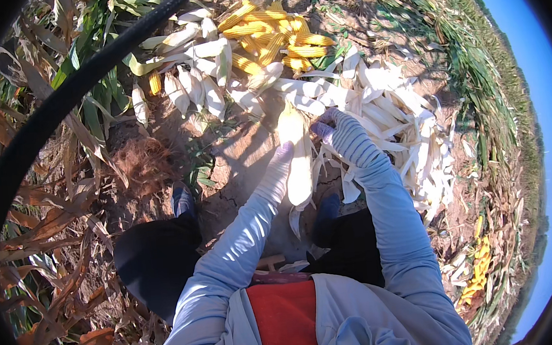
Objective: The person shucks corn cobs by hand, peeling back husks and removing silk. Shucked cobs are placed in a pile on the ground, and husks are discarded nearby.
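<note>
In front of me an ear of corn (297, 161), wrapped in pale husk, stands nearly upright. My left hand (280, 162), in a light glove, is closed around its left side. Close to the ear's upper right is my right hand (346, 138), in a striped glove, with its fingers curled together. What those fingers pinch is hidden. Loose pale strips of husk (317, 166) hang beside the ear, below my right hand. Beyond the hands lies a heap of bare yellow corn cobs (271, 33), with several ears still in husk (195, 88) to its left.
A large pile of stripped husks (401, 117) spreads to the right. Brown corn silk (144, 165) lies at the left, near dry stalks and leaves (48, 242). More yellow cobs (479, 270) lie at the far right. A black strap-like band (81, 84) crosses the upper left.
</note>
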`<act>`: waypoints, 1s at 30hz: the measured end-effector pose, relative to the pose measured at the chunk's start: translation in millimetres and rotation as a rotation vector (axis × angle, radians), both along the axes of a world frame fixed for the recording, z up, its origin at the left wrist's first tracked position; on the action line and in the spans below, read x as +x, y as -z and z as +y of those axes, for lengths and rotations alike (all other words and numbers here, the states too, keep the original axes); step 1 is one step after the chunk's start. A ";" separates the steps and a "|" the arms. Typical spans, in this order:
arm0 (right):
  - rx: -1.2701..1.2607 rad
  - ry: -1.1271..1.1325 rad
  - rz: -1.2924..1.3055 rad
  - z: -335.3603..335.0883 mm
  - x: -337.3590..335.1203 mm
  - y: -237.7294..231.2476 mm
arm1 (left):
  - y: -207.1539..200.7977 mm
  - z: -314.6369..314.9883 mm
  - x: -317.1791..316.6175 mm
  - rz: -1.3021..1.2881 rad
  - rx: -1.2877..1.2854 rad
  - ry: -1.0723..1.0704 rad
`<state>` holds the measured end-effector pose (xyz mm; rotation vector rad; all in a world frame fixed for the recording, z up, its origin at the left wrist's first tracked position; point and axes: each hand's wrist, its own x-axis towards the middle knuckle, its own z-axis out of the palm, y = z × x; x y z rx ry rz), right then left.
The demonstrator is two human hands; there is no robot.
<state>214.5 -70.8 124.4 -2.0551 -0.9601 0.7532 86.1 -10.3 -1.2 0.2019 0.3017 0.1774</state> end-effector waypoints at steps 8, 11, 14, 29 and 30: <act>-0.012 0.045 -0.102 8.6 -1.5 27.7 | -9.1 0.0 28.0 0.261 0.157 -0.172; -0.036 -0.042 -0.167 9.3 -3.7 17.0 | 1.0 11.4 25.4 0.145 -0.058 0.041; -0.010 -0.102 -0.142 10.0 -12.0 5.8 | 20.4 21.9 23.8 -0.557 -0.032 0.109; 0.022 -0.303 0.237 1.1 -34.4 -9.6 | -18.4 42.5 26.7 0.369 1.889 -0.446; 0.028 -0.336 0.225 0.6 -35.1 -9.1 | -30.9 39.4 18.3 0.235 1.431 -0.504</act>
